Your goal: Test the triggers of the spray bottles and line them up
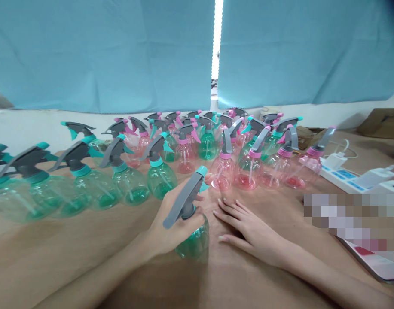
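Note:
My left hand (174, 221) is wrapped round the neck of a green spray bottle (197, 240) with a grey and teal trigger head. The bottle tilts slightly, and my fingers hide its collar. To the right, my right hand (248, 227) lies flat on the brown table (242, 283), fingers spread and holding nothing. Beyond my left hand runs a row of green spray bottles (130, 184) with teal collars. Pink spray bottles (221, 171) with pink collars stand just past my right fingertips.
More pink and green bottles (207, 143) crowd the back of the table. On the right lie a white power strip (341, 176) with plugged-in chargers and a partly blurred flat device (374, 257). A cardboard box (382, 122) sits at the far right. Blue cloth (103, 51) hangs behind.

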Demonstrator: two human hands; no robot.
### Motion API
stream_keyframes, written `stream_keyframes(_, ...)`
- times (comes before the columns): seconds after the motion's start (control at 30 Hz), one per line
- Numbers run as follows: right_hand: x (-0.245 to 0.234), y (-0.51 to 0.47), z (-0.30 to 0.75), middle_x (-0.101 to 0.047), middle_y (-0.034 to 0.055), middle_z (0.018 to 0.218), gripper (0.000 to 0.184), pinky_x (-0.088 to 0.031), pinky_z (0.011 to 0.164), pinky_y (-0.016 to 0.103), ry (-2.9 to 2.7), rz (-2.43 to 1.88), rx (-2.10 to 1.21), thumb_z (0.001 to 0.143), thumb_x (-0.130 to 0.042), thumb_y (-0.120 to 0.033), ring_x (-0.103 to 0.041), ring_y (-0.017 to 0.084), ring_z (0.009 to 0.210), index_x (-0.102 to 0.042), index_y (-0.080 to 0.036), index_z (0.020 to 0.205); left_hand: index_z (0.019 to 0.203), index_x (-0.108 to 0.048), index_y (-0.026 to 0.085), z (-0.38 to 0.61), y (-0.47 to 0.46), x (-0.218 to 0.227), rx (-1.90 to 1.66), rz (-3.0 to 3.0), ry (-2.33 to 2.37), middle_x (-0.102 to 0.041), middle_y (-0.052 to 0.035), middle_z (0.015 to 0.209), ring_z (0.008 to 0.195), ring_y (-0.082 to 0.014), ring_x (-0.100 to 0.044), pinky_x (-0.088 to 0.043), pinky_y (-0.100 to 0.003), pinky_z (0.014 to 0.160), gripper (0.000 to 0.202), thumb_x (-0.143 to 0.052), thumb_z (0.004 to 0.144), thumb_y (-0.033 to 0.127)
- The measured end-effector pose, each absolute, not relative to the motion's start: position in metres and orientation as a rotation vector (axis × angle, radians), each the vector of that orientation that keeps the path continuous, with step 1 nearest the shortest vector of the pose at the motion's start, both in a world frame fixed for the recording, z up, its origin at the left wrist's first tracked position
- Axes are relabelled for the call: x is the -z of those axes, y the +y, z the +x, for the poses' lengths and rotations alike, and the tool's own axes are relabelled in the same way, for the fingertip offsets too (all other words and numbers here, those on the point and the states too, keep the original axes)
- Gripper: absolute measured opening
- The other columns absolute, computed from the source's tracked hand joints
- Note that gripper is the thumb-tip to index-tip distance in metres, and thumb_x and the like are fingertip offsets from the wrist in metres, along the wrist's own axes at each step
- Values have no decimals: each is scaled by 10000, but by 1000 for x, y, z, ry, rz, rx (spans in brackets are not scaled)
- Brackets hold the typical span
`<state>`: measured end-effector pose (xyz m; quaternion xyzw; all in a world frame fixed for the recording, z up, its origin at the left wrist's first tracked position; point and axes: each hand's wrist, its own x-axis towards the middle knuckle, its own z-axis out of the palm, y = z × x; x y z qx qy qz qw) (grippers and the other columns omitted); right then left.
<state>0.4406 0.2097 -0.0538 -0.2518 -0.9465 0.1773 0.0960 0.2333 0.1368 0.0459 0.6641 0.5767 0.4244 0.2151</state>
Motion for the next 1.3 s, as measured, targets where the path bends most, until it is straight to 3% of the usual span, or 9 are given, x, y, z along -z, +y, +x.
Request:
stream_keyframes(0.4,57,210,442,-352,72,1512,620,-180,1156,539,-2771,-726,-543,932,-432,-563,-213,277,1426,-345,-249,1459,1142,-528,244,233,136,-45,-1126,1811,1579,-499,76,572,506,-134,-502,-569,-343,760,435,-503,709,216)
stream_keyframes(0.6,56,210,442,-350,67,1514,616,-184,1154,544,-2760,-722,-540,930,-443,-557,-216,285,1424,-341,-261,1461,1076,-554,240,234,135,-47,-1144,1800,1589,-527,69,596,488,-121,-475,-573,-334,735,389,-499,693,202)
stream_keyframes(0.77,55,210,441,-334,73,1520,624,-185,1152,543,-2792,-732,-520,936,-411,-573,-206,279,1428,-340,-243,1461,1060,-554,248,234,135,-47,-1142,1802,1583,-447,89,545,478,-120,-455,-571,-331,732,366,-502,700,208)
stream_keyframes(0.93,55,210,441,-337,70,1519,621,-185,1154,540,-2786,-728,-519,935,-415,-572,-205,275,1428,-342,-247,1460,1045,-552,234,234,135,-47,-1124,1797,1582,-461,83,563,494,-120,-465,-568,-321,762,359,-496,692,208)
stream_keyframes(1.03,56,210,441,-350,74,1512,621,-185,1153,543,-2771,-729,-539,933,-428,-566,-212,278,1426,-340,-250,1460,1045,-545,229,234,136,-48,-1126,1776,1527,-363,103,527,462,-108,-415,-560,-323,810,369,-500,682,180)
stream_keyframes(1.13,57,210,442,-351,74,1511,621,-185,1151,549,-2766,-728,-546,931,-434,-565,-212,281,1426,-340,-253,1460,1063,-544,225,233,137,-48,-1140,1744,1463,-275,117,513,438,-100,-367,-549,-326,851,419,-508,656,133)
stream_keyframes(1.3,58,210,442,-358,68,1508,612,-184,1155,541,-2741,-711,-544,932,-449,-547,-215,281,1425,-334,-264,1462,1161,-530,221,232,138,-48,-1143,1721,1422,-261,123,520,441,-97,-353,-526,-324,898,546,-495,632,91)
